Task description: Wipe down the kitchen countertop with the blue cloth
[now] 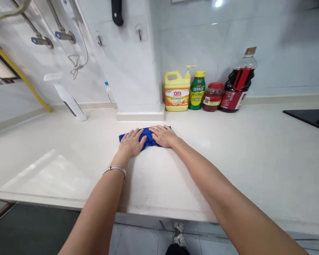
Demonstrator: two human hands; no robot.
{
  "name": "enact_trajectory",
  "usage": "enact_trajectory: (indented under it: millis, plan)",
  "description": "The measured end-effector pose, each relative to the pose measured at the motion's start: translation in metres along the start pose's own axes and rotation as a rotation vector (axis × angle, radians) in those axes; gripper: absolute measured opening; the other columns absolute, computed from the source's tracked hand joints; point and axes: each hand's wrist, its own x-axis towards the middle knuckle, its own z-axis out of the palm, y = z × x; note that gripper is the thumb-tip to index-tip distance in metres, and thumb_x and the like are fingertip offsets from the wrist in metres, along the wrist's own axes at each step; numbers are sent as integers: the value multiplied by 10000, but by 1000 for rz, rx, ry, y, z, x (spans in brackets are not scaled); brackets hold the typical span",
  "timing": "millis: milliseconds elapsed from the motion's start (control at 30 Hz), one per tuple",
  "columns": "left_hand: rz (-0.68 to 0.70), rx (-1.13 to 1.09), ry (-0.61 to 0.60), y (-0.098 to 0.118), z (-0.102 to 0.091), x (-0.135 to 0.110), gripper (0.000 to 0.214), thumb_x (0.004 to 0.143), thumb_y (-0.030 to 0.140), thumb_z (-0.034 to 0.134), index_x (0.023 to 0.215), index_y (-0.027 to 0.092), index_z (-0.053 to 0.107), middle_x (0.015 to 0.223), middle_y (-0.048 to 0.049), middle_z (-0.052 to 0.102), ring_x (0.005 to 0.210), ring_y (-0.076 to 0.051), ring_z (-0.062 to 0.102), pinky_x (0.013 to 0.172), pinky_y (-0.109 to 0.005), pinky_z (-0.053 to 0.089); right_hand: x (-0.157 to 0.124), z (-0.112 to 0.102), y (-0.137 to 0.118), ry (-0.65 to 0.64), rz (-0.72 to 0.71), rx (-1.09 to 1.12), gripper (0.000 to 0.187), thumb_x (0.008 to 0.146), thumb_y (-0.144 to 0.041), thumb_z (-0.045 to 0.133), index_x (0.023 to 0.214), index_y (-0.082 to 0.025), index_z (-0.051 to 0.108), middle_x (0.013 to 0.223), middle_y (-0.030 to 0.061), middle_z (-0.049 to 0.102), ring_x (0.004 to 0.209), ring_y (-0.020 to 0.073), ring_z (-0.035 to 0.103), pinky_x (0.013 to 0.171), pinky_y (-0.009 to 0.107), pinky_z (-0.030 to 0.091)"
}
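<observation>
A blue cloth [148, 137] lies on the white countertop [164, 184], close to the foot of the wall pillar. My left hand [132, 142] presses flat on the cloth's left part, fingers stretched forward and thumb toward the middle. On its right part rests my right hand [163, 136], also flat, with the fingers pointing left and away from me. Both palms cover much of the fabric, which bunches up between them. A silver bracelet [117, 169] circles my left wrist.
Against the back wall stand a yellow detergent jug [177, 92], a green bottle [197, 91], a red-lidded jar [213, 97] and a large dark sauce bottle [236, 85]. Left are a white spray bottle [70, 102] and a clear bottle [111, 96]. A black cooktop [311, 117] sits right.
</observation>
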Motion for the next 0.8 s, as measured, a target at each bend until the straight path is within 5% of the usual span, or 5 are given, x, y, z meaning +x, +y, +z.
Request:
enact_trajectory:
  millis: [367,800]
  plan:
    - [191,11,37,99,-4,-70,623,1040,498,252,1588,213,332,1657,-56,311,1533,-283,275,1270,-485,240,-144,-24,47,53,4,8,576,1030,-385,267,1568,-227,397,1659,33,339,1539,224,271,1274,492,158]
    - [494,-41,16,237,-7,-118,630,1042,538,267,1586,229,332,1661,-52,306,1539,-275,258,1278,-481,220,-320,-53,118,94,117,24,595,1023,-428,272,1573,-242,397,1654,36,346,1541,238,272,1276,507,149]
